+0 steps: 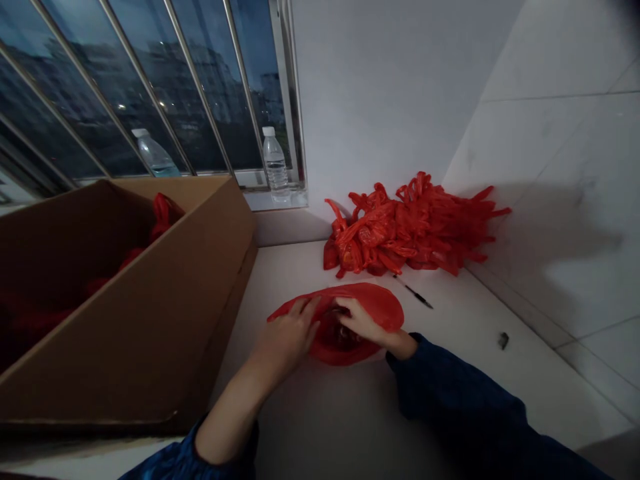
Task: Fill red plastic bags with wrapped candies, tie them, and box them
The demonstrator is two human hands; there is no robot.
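A red plastic bag (pixel 373 303) lies spread open on the white table, its mouth facing up, with small dark, shiny items inside that I cannot make out. On the bag's left rim rests my left hand (pixel 287 337), its fingers apart and lying over the red plastic. My right hand (pixel 361 320) reaches into the mouth from the right, fingers bent down over the contents; whether it grips any of them is hidden.
A big cardboard box (pixel 150 320) with red bags inside stands at the left. Tied red bags (pixel 410 230) are heaped against the wall. A pen (pixel 414 291) and a small dark object (pixel 503 341) lie on the table (pixel 320 420). Bottles (pixel 276 167) stand by the barred window.
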